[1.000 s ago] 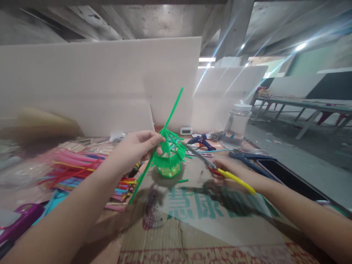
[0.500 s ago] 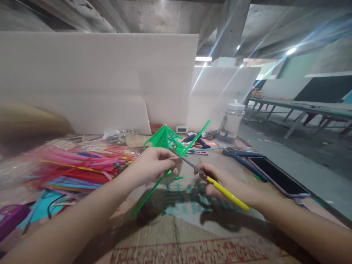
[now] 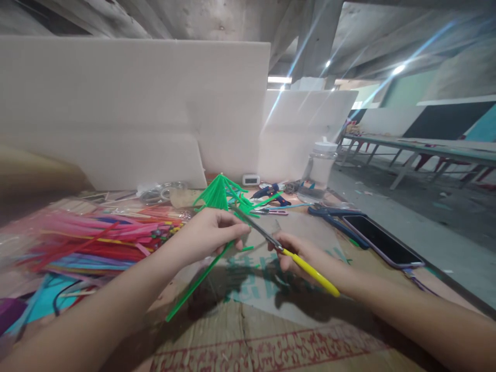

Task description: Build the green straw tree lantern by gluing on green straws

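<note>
My left hand is closed in a pinch on a green pipe cleaner, whose long end slants down to the lower left. My right hand grips scissors with yellow handles. Their metal blades point up and left, with the tips close by my left fingers. Just beyond that hand stands a green umbrella-shaped piece made of pipe cleaners, its lower part hidden by the fingers. Small cut green bits lie on the table below.
Bundles of coloured pipe cleaners lie at left. A glue gun, a small white clock and a clear bottle stand behind. Blue-handled pliers and a phone are at right. White boards rise at the back.
The green strand that stuck up steeply beyond the scissors is now lower and lies flatter. The pipe cleaner's near end reaches further down and left. The whole view has shifted slightly.
</note>
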Demonstrator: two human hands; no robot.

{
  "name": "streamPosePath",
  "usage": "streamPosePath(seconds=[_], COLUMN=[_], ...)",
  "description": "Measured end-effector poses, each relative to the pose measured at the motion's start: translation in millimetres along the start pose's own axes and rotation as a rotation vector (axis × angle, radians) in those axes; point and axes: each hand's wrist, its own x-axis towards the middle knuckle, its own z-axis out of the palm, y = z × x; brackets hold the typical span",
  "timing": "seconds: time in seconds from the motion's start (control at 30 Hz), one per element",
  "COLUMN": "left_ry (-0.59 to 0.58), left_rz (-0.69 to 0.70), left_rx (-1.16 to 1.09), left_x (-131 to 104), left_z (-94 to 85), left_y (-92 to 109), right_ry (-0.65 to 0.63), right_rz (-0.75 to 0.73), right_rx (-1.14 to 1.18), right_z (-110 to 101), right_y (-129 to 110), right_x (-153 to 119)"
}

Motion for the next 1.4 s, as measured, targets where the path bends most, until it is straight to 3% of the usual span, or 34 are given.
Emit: streamPosePath(seconds=[0.17, 0.27, 0.37, 0.5, 0.57, 0.63, 0.7, 0.8, 0.9, 0.93, 1.13, 1.4], left_ry=[-0.095, -0.154, -0.148, -0.191, -0.038, 0.279, 0.534, 0.621, 0.591, 0.576, 0.375, 0.327], left_rz=[0.100, 0.083, 0.108, 0.116, 0.084, 0.150, 0.225, 0.267, 0.267, 0.268, 0.307, 0.286], left_rx=[0.390, 0.602, 0.648, 0.577, 0.548, 0.511, 0.489, 0.434, 0.356, 0.342, 0.202, 0.153], left_x=[-4, -3, -3, -10, -11, -8, -1, 15, 33, 39, 61, 47], left_z=[-15.9, -17.6, -17.9, -36.4, -48.7, -57.2, -60.9, -62.4, -65.2, -66.7, -71.4, -64.7], left_y=[-5, -17, -26, -15, -6, -1, -3, -11, -16, -17, -18, -20], right_ry=[0.002, -0.111, -0.238, -0.315, -0.300, -0.282, -0.246, -0.088, 0.334, 0.394, 0.420, 0.526], right_rz=[-0.091, -0.114, -0.041, -0.022, -0.074, -0.148, -0.195, -0.086, 0.144, 0.170, 0.188, 0.151], right_rx=[-0.152, -0.338, -0.538, -0.682, -0.722, -0.776, -0.807, -0.778, -0.769, -0.763, -0.636, -0.462], right_z=[-25, -53, -70, -69, -65, -64, -67, -82, -102, -109, -126, -117], right_y=[-1, -11, -16, -2, 5, 6, 2, -3, 7, 13, 52, 62], right_x=[4, 2, 0, 3, 6, 7, 8, 19, 48, 60, 126, 150])
